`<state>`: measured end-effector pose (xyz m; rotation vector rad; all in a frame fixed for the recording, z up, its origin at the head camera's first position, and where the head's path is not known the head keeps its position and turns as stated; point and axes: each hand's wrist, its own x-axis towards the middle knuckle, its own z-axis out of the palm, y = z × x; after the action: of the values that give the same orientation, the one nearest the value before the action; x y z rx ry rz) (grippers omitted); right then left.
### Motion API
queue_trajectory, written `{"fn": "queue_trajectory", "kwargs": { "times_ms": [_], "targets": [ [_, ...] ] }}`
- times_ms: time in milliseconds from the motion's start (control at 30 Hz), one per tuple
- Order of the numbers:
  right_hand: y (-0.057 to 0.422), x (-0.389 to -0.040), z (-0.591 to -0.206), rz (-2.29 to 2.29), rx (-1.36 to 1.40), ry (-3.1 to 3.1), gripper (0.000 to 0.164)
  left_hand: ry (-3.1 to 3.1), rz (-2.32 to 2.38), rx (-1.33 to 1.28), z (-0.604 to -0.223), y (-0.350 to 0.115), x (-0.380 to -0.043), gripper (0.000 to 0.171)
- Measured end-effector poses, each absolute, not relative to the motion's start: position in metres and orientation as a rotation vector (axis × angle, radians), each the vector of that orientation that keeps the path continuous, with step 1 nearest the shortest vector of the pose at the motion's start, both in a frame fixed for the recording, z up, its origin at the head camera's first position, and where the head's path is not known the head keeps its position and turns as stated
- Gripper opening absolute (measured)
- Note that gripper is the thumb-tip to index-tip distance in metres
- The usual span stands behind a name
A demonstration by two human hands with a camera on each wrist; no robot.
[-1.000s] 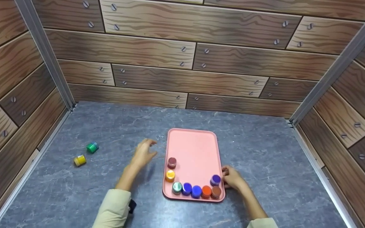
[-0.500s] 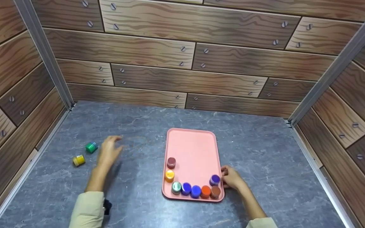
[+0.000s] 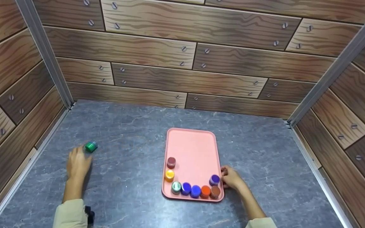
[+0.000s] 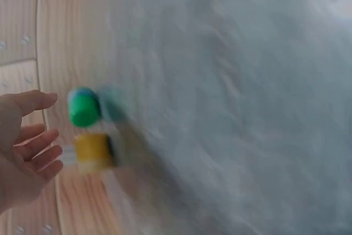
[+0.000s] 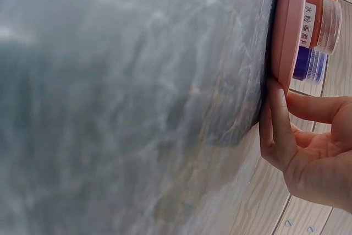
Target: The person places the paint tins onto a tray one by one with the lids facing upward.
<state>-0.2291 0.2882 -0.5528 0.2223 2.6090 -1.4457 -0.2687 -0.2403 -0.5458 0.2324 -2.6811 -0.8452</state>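
My left hand (image 3: pixel 78 164), fingers loosely spread, is over the spot of the yellow paint jar (image 4: pixel 94 151), which it hides in the head view. The left wrist view shows that jar lying on its side just beyond the fingertips. Beside it lies a green paint jar (image 3: pixel 91 146), also tipped over. At the right, my right hand (image 3: pixel 232 178) grips the edge of a pink tray (image 3: pixel 192 142), thumb at the rim and fingers against its outer side. Closest to that hand on the tray stands a purple paint jar (image 3: pixel 214 180).
Along the tray's near edge stand several upright paint jars, among them a red jar (image 3: pixel 205 191) and a dark green jar (image 3: pixel 176 187). An orange jar (image 3: pixel 169 175) and a maroon jar (image 3: pixel 171 162) line its left side. Wood-patterned walls (image 3: pixel 157 76) enclose the grey tabletop (image 3: pixel 131 126).
My left hand has moved left from beside the tray to over the yellow paint jar. My right hand and the tray have stayed in place.
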Motion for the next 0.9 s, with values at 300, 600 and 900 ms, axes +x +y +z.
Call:
{"fn": "queue_trajectory", "kwargs": {
  "times_ms": [300,600,900],
  "targets": [
    [0.288,-0.23,-0.553,-1.472,0.225,2.586,0.033,-2.832,-0.903,0.352,-0.561,-0.257,-0.261,0.047],
    [0.288,-0.23,-0.554,-1.467,0.227,2.589,0.034,-2.672,-0.884,0.39,-0.565,-0.256,-0.259,0.038],
    [0.288,-0.23,-0.553,-1.452,0.241,2.588,0.034,-2.624,-0.933,0.468,-0.567,-0.255,-0.254,0.04]
  ]
}}
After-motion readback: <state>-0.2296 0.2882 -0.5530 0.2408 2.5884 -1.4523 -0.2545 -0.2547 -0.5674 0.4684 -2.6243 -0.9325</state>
